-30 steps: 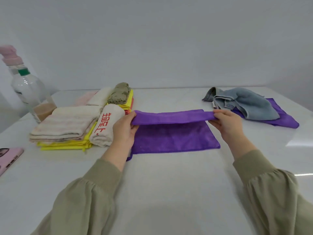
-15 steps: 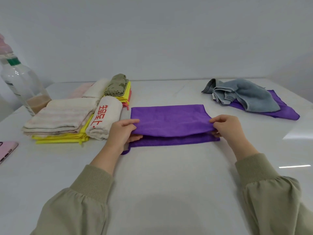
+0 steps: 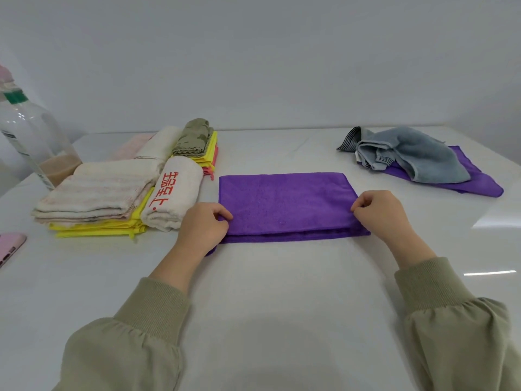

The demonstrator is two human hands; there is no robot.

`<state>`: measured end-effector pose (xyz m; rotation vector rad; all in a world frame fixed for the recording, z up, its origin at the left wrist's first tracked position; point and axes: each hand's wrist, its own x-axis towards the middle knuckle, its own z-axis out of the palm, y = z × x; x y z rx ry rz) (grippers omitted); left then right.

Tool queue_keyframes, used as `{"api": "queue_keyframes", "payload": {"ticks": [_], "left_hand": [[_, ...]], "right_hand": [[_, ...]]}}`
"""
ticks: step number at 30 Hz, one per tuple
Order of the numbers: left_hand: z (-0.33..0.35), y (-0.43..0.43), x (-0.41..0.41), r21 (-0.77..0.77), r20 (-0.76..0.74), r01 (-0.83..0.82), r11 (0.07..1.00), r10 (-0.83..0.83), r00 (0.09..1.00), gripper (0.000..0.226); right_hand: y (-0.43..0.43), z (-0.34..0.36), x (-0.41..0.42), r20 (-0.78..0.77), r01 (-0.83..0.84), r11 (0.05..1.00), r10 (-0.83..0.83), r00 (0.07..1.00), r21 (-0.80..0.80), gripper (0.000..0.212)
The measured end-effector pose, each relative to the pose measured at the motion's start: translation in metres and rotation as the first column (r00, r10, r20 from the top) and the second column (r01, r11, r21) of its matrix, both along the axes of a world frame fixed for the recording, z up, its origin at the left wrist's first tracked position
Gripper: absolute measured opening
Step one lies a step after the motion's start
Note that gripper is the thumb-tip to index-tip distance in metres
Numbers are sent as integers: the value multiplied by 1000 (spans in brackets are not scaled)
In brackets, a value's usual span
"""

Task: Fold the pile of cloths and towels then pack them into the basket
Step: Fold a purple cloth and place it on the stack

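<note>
Pinching purple cloth (image 3: 284, 204) corners: left hand (image 3: 203, 227), right hand (image 3: 386, 215).

White table (image 3: 282, 306); folded purple cloth (image 3: 284, 201) ctr; towel stack (image 3: 95, 193) L; bottle (image 3: 31, 142); phone (image 3: 10, 246); 2nd purple cloth (image 3: 482, 184) R.

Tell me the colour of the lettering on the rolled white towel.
Red, on the rolled white towel; head view shows it best.
</note>
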<state>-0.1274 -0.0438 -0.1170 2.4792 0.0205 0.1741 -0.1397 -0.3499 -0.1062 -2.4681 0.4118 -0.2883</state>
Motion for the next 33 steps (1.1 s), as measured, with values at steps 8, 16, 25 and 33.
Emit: {"api": "queue_keyframes", "payload": {"ticks": [8,16,25,33], "left_hand": [[-9,-14,-6,332,318,294,896,-399,860,17],[-22,-18,-5,276,303,465,842,-535,789,6],[-18,-21,-9,304,175,505,808,-569,804,18],[2,-28,-17,477,63,383,791,-465,883,30]], "right_hand": [[24,-7,-6,122,-237,931,278,953,-276,9],[54,-20,-14,-4,-570,795,582,813,-208,5],[50,-17,-13,-22,-475,851,483,875,-223,21],[47,-12,-14,-227,-281,820,189,955,-498,29]]}}
